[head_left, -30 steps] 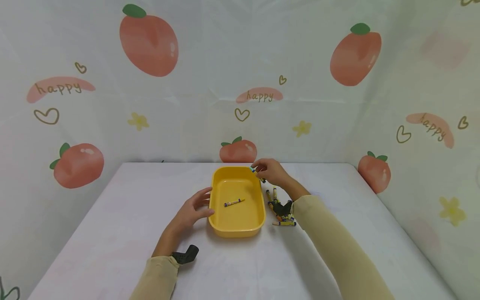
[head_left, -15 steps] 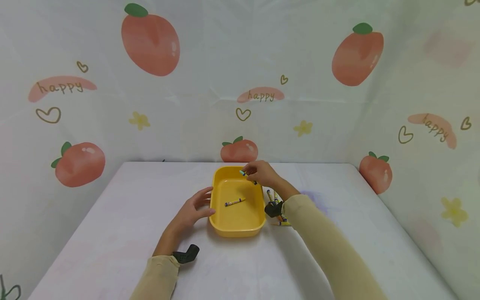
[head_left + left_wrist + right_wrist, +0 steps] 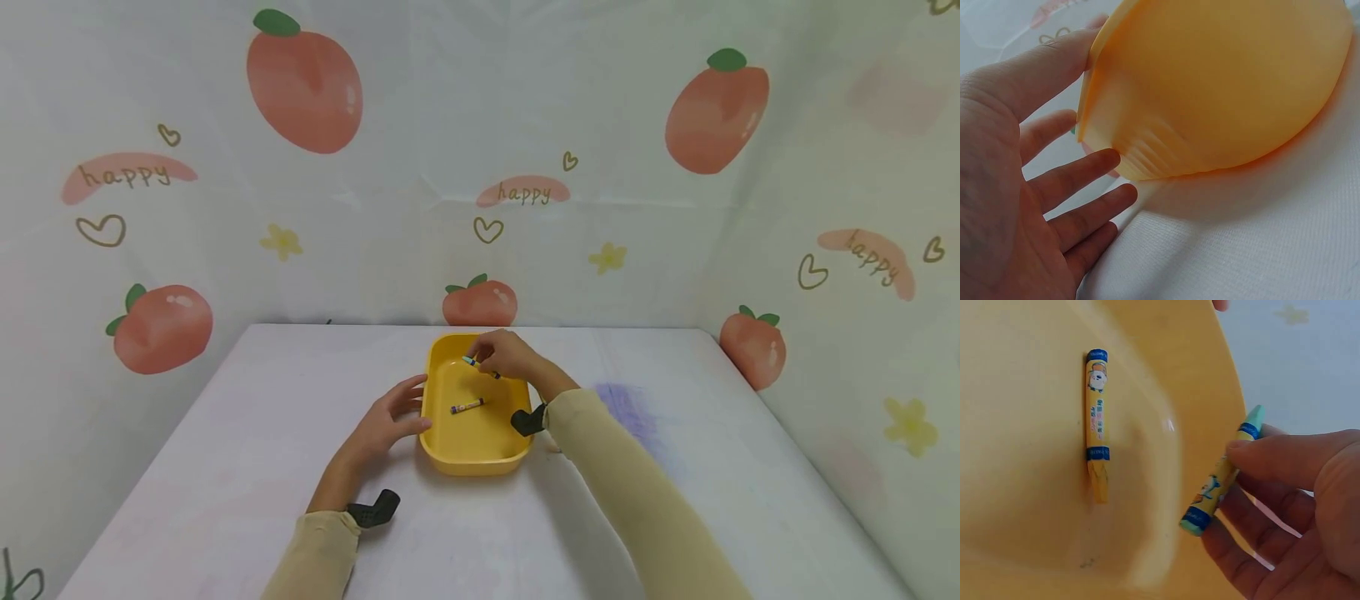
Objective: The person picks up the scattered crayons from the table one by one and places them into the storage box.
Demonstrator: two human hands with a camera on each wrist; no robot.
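Observation:
A yellow oval tray (image 3: 438, 450) (image 3: 1222, 87) (image 3: 1029, 550) stands mid-table. One crayon (image 3: 467, 406) (image 3: 1097, 425) lies on its floor. My right hand (image 3: 506, 354) (image 3: 1297, 512) hovers over the tray's far end and pinches a teal-tipped crayon (image 3: 480, 367) (image 3: 1222, 472) between thumb and fingers. My left hand (image 3: 386, 417) (image 3: 1029, 206) lies open against the tray's left wall, with straight fingers (image 3: 1082, 172) touching the outside.
The white table (image 3: 225, 467) is bounded by peach-print walls at the back and both sides. A purple scribble (image 3: 630, 412) marks the cloth right of the tray. A bit of crayon (image 3: 553, 450) shows beside my right sleeve; the rest there is hidden.
My right hand has carried the teal-tipped crayon leftward from the tray's far right rim to above its inside. The right sleeve now covers the loose crayons. The left hand has stayed put.

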